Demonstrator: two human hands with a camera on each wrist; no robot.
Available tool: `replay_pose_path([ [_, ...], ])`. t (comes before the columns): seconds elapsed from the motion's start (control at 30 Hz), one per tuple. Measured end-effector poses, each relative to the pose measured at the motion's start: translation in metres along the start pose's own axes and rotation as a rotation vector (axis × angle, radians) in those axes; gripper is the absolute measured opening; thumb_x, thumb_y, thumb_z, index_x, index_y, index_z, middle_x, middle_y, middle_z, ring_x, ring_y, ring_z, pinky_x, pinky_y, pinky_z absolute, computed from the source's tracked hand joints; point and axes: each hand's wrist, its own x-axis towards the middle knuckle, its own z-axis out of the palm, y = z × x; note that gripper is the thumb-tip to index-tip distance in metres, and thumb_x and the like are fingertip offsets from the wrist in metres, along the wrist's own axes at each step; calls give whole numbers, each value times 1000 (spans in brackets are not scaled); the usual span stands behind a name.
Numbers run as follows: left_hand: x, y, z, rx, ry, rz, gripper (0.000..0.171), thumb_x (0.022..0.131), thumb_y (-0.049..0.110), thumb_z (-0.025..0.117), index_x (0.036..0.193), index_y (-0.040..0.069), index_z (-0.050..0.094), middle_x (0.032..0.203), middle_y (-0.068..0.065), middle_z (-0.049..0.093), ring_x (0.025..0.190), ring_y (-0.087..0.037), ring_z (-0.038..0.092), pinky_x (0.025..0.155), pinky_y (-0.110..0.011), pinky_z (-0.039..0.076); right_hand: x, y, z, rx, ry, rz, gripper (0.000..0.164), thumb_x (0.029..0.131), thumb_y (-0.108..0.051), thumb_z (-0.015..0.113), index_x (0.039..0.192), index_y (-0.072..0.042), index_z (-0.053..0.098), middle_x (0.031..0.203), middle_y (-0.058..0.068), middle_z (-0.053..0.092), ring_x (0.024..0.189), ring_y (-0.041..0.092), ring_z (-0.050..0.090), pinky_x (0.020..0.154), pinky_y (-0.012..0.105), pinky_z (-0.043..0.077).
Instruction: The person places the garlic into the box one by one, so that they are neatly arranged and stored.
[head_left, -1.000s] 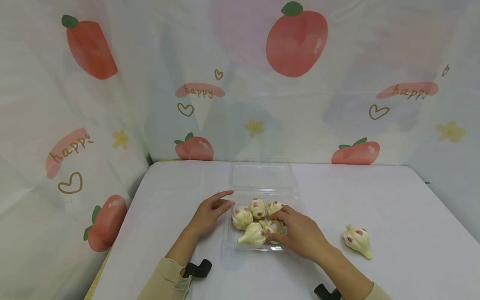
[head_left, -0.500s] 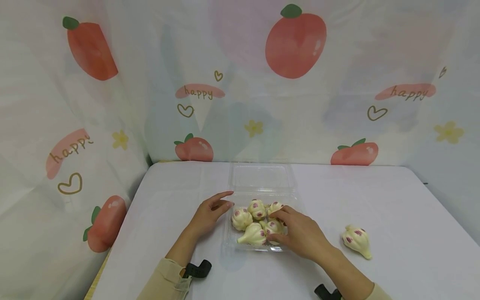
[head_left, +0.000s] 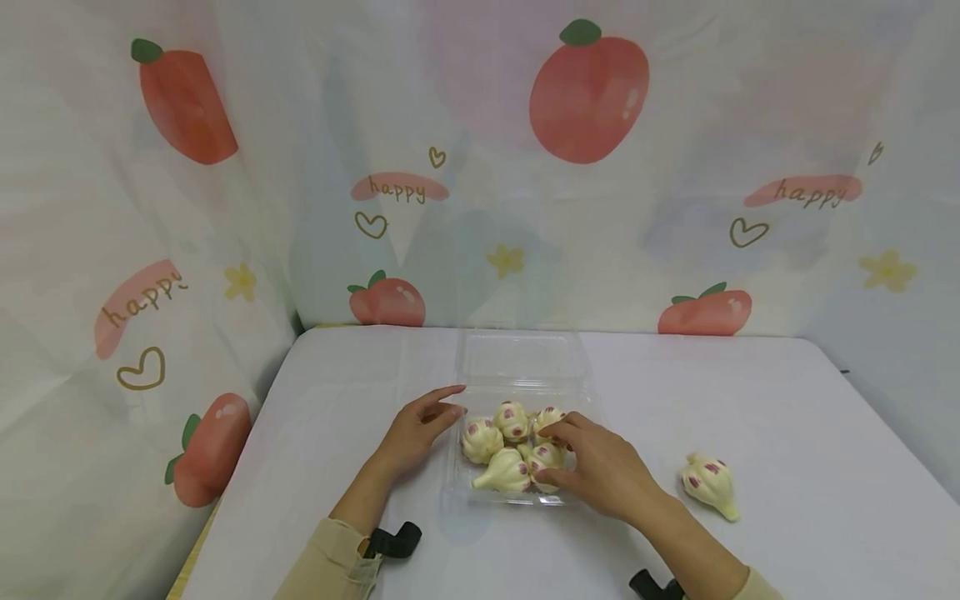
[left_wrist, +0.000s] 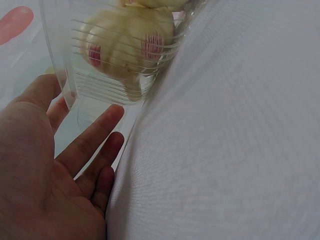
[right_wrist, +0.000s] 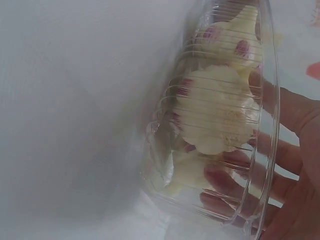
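A clear plastic clamshell box (head_left: pixel 517 499) lies on the table with its lid raised at the back. Several garlic bulbs (head_left: pixel 501 472), cream with purple patches, fill its base. My right hand (head_left: pixel 609 468) reaches into the box, thumb and fingers around the garlic bulb at the front right (right_wrist: pixel 215 112), which still sits in the base. At the box's left side, my left hand (head_left: pixel 417 430) has its fingers extended; in the left wrist view its fingertips (left_wrist: pixel 118 109) are by the ribbed wall and the rim. One more garlic bulb (head_left: pixel 709 485) lies outside, right of my right forearm.
White cloth covers the table (head_left: pixel 810 433). A patterned curtain (head_left: pixel 480 208) with fruit prints stands behind it and along the left side. The clear lid (head_left: pixel 522 358) reaches toward the table's back edge.
The view has tilted slightly, so everything shifts a little in the picture. Both hands, the box and the garlic bulbs keep their places.
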Motion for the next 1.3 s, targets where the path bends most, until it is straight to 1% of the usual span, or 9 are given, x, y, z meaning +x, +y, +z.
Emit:
replay_pose_path([
  [0.23,-1,1,0,16,6,3,44,103,32,66,146,28,60,121,-2,76,120,-21,68,111,-53,44,0,1,-5,17,4,14,51,80,-42,89,121,-17,73,109,-7,65,96,15,67,73,33,52],
  [0.5,-1,1,0,11,11,-17,44,102,33,67,145,31,61,119,2,77,120,-19,68,112,-53,44,-1,3,-12,38,32,0,50,81,-39,88,123,-16,72,113,-4,67,102,21,68,77,38,55],
  [0.8,1,-1,1,9,7,-2,45,102,34,67,146,29,61,118,2,77,119,-19,69,111,-52,45,-4,6,-18,4,95,-10,49,81,-38,88,122,-15,73,119,-2,67,110,25,65,87,46,56],
  [1.1,0,0,1,16,1,4,45,102,37,67,146,27,61,119,0,77,120,-21,69,109,-52,46,-6,14,-22,7,129,6,46,82,-35,88,121,-16,73,121,0,67,111,27,64,89,49,55],
  [1.3,0,-1,1,15,7,5,45,101,37,68,145,28,61,118,1,77,119,-20,69,109,-52,46,-9,19,-25,5,145,10,45,83,-34,87,123,-16,73,122,3,67,113,30,63,90,51,55],
])
